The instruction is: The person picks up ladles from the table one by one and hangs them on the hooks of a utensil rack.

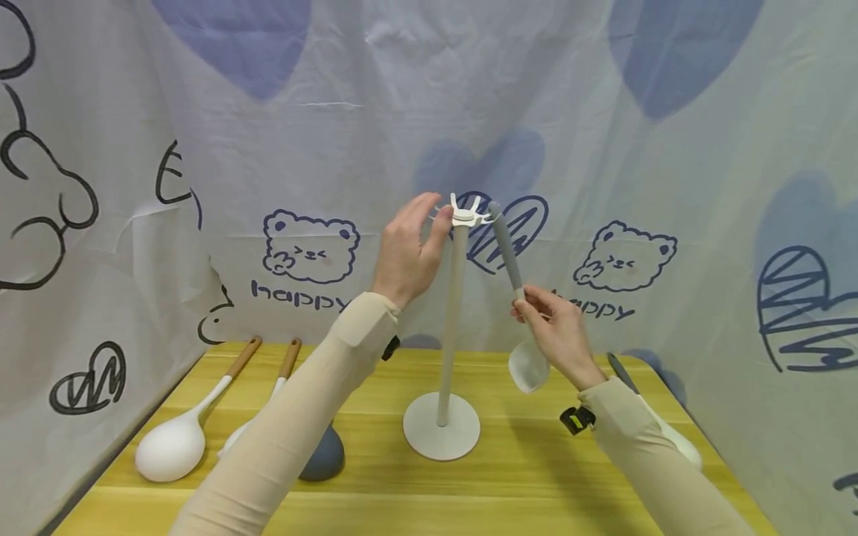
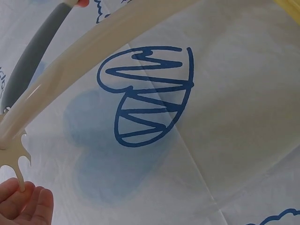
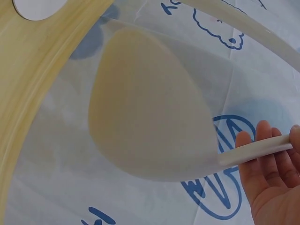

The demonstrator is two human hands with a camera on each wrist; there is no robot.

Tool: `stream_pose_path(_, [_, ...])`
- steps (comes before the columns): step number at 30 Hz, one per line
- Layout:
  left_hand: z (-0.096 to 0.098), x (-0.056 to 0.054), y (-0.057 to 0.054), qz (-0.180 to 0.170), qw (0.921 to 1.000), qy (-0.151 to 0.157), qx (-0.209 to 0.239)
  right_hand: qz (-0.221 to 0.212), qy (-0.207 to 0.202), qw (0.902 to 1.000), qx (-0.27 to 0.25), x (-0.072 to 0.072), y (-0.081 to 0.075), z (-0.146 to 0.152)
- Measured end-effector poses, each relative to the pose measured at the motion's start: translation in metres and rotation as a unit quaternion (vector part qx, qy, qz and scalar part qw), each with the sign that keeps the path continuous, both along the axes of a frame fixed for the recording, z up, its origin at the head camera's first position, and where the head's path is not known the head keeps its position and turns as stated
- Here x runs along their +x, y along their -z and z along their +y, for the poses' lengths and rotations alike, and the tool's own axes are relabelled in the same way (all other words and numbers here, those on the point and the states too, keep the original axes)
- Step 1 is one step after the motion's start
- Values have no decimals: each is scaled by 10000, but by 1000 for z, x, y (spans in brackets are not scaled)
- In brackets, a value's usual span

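Yellow wood-grained tabletop (image 1: 436, 495), bearing near its middle a white stand (image 1: 452, 320) with a pronged top (image 1: 463, 216). Grey-handled spoon (image 1: 528, 366): raised over the tabletop's far half, right of the stand, bowl downward, handle end at a prong; whether it is hooked cannot be told. Right fingers (image 3: 267, 161): closed on the pale shaft between grey handle and bowl. Left fingers (image 2: 40, 206): nearly closed, pinching another prong's tip, apart from the spoon.
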State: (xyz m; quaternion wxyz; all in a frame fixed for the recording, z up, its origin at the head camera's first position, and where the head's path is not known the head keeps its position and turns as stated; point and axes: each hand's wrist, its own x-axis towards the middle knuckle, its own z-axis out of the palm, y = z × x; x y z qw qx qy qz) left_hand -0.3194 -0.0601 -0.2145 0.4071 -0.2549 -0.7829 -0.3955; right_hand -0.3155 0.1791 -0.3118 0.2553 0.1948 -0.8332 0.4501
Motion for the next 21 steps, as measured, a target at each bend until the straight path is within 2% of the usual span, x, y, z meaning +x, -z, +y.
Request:
stream_pose_path(7, [0, 0, 0, -8, 10000, -1, 0, -23, 32, 10000, 58, -3, 4, 0])
stream_pose_path(21, [-1, 0, -1, 78, 10000, 0, -41, -344, -110, 9993, -87, -2, 6, -3])
